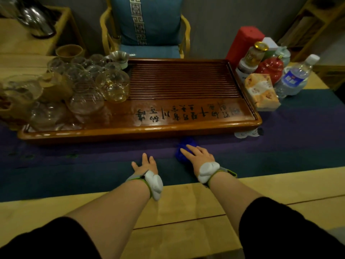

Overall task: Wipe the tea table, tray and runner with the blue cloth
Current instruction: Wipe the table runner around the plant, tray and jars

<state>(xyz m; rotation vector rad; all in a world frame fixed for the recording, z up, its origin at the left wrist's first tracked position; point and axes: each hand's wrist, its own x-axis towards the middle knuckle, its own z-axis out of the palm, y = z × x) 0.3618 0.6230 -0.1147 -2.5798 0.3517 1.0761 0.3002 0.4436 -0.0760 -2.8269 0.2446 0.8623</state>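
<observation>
Light wood tea table (186, 217) runs L-R across the view w/ its near edge toward the person. Dark blue/purple runner (74, 165) lies along it the same way; there's an open strip of runner between the tray's front rim and the bare wood. Wooden tea tray (186, 101) sits on the runner, long axis L-R, its slatted middle and right part bare, glass cups and pitchers (89, 86) crowded on its left end. Bottles, a red box and a snack pack (261, 92) sit just off its right rim. Blue cloth (183, 146) is bunched on the runner just in front of the tray's front rim, right of centre. Right hand (199, 156) presses flat on it, fingers straight, pointing at the tray. Left hand (145, 164) rests flat on the runner, fingers spread, holding nothing, near the cloth but apart.
</observation>
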